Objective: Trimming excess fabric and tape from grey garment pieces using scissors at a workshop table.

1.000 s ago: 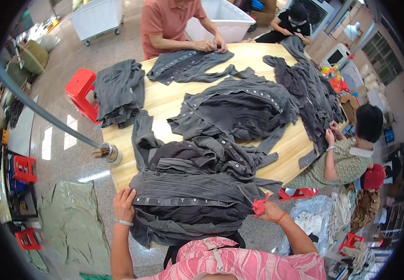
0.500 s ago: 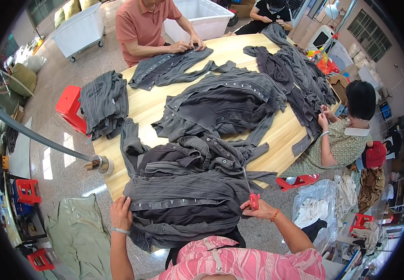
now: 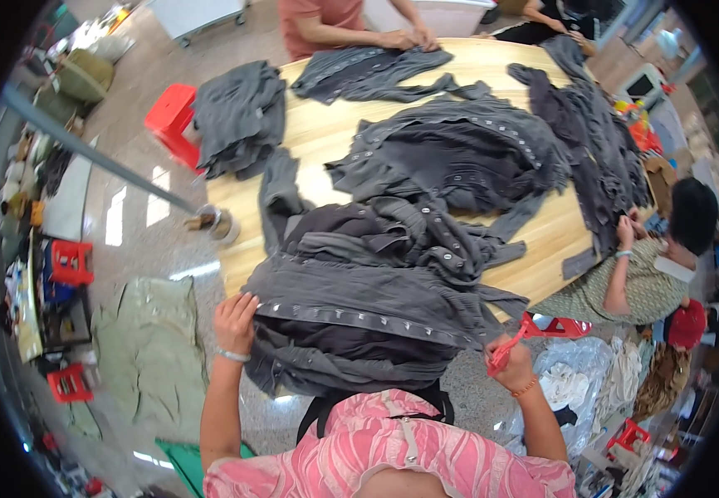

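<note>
A dark grey garment [image 3: 359,303] with a row of metal snap buttons lies spread at the near edge of a long wooden table [image 3: 326,137]. My left hand [image 3: 235,319] rests flat on the garment's left end. My right hand [image 3: 511,363] holds a small red tool [image 3: 502,353] just past the garment's right end, off the table's edge. More grey garments [image 3: 451,153] are heaped behind it along the table.
A person in an orange top [image 3: 326,17] works a garment at the far end. Another seated person [image 3: 638,278] works at the right side. A red stool [image 3: 168,120] stands left of the table, another red stool [image 3: 555,325] at right. An olive cloth [image 3: 148,349] lies on the floor.
My head has come closer over the garment. My right hand with the red tool has shifted right and down, off the garment's end. My left hand has stayed on the left end.
</note>
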`<state>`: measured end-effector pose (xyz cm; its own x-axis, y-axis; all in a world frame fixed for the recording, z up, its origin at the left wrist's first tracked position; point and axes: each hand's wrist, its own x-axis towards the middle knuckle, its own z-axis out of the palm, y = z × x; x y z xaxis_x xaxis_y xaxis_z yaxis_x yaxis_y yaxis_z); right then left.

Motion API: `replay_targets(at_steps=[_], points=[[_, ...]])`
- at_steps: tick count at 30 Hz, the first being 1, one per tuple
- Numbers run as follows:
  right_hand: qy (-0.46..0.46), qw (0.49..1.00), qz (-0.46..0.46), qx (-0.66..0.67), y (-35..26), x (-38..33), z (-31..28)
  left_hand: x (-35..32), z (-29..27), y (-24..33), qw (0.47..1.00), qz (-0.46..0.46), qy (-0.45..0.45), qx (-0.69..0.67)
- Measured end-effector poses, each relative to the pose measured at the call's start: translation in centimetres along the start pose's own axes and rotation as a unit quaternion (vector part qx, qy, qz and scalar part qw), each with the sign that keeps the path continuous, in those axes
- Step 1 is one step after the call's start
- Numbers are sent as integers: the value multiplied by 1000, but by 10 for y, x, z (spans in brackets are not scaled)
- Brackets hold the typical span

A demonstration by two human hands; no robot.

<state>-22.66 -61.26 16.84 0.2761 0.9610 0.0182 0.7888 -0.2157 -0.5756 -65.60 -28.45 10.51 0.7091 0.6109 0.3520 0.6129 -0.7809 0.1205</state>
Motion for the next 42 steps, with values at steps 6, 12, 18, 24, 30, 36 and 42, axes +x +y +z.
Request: replay_targets(at_steps=[6, 12, 18, 24, 30, 36, 42], points=[[-99, 916, 124, -369, 37, -41, 13, 0, -5, 36, 989, -77, -117, 54], [172, 975, 54, -126, -9, 31, -14, 15, -21, 121, 983, -95, -47, -147], [58, 987, 11, 152, -43, 66, 11, 15, 14, 140, 984, -109, -63, -126], [-230, 972, -39, 15, -73, 77, 7, -5, 39, 129, 978, -120, -56, -160], [-314, 943, -66, -89, -113, 100, 25, -3, 46, 122, 975, -134, -34, -172], [-340, 925, -111, -126, -182, 161, 53, -1, 51, 122, 974, -137, -43, -173], [-353, 916, -124, -146, -173, 160, 41, -4, 47, 125, 977, -150, -48, -147]])
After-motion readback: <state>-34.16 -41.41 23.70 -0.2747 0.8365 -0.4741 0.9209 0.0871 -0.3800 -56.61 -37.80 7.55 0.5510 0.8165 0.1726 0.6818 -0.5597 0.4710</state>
